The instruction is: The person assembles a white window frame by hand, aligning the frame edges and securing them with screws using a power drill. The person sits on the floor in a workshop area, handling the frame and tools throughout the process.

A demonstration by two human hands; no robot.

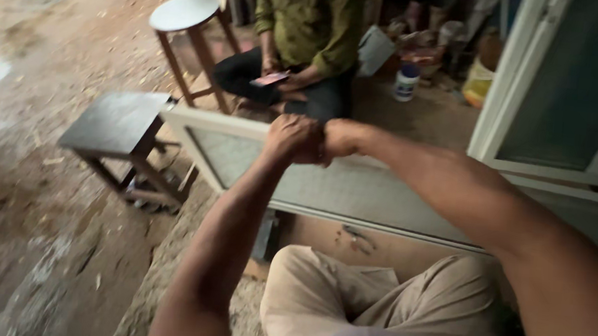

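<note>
1. Head view: the left hand [293, 138] and the right hand [340, 137] are brought together knuckle to knuckle, just above the upper rail of the white-framed panel [354, 194].
2. Both hands are seen clenched into fists; whether anything small is gripped inside them cannot be told, as the fingers are turned away from the camera.
3. The white-framed panel is laid tilted before the person's knees, its frosted pane facing up, its far corner pointing toward the dark low stool [119, 124].
4. Beyond the panel, a seated person [302, 40] is seen with a flat, phone-like thing held in their own hands; those hands are kept well apart from the two fists.
5. To the far left of the panel a round-topped stool [183, 13] is stood on the dusty floor [22, 167]; a white jar [406, 82] is set beyond the panel's right part.
6. Step in hand, as judged: something at the panel's top edge is being worked or pressed by both fists together.
7. Next move, as judged: a steady, even push would be called for, with the panel kept from sliding toward the dark low stool.
</note>
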